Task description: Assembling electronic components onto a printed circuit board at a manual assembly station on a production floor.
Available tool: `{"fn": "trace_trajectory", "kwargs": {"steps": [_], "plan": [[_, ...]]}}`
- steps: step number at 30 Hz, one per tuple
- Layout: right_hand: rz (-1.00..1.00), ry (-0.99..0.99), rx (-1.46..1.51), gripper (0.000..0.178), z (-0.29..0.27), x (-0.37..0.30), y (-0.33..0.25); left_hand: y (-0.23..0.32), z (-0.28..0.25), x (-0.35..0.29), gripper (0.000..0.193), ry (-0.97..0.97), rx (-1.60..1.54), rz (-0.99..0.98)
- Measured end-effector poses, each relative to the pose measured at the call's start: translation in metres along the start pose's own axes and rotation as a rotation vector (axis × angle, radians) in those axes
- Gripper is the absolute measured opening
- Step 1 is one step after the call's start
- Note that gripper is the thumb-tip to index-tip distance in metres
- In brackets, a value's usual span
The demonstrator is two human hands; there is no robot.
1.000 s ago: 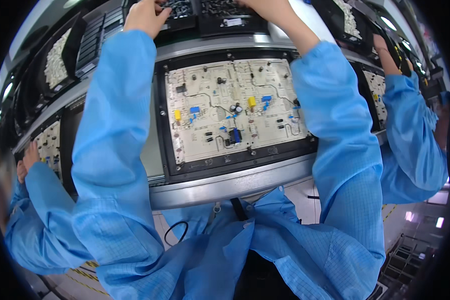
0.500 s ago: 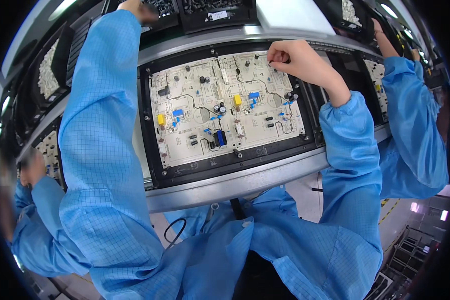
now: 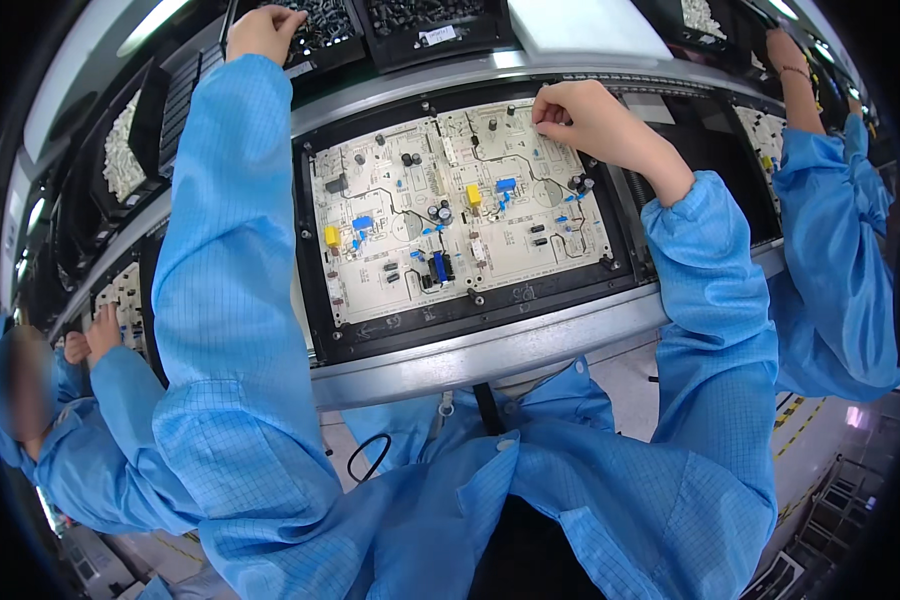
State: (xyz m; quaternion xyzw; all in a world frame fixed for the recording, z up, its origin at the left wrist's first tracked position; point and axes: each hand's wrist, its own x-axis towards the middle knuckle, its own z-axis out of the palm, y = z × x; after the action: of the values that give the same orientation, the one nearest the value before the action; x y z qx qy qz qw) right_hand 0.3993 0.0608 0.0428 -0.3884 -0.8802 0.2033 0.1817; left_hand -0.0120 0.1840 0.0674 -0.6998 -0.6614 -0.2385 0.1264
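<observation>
Head view: the right hand [image 3: 598, 118] hangs over the upper right part of the pale circuit board [image 3: 460, 225], thumb and fingertips pinched together, though whether a part sits between them I cannot tell. Up at the left, the left hand [image 3: 261, 34] is at the left side of a bin [image 3: 322, 22] of small dark parts, its grip impossible to make out. Carrying yellow, blue and black components, the board lies in a black frame [image 3: 400, 340] behind a metal rail [image 3: 490, 352], with a second dark bin [image 3: 432, 14] and a white slab [image 3: 585, 30] beyond.
</observation>
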Motion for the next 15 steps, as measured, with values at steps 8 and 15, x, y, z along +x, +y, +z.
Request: {"fn": "trace_trajectory", "kwargs": {"steps": [8, 15], "plan": [[0.008, -0.01, 0.075, 0.014, 0.008, -0.004, 0.009, 0.084, -0.068, -0.092, 0.022, -0.064, -0.666, 0.0], [0.027, 0.035, 0.085, 0.014, 0.012, -0.008, 0.013, 0.136, -0.091, -0.162, 0.019, -0.341, -1.148, -0.127]]}}
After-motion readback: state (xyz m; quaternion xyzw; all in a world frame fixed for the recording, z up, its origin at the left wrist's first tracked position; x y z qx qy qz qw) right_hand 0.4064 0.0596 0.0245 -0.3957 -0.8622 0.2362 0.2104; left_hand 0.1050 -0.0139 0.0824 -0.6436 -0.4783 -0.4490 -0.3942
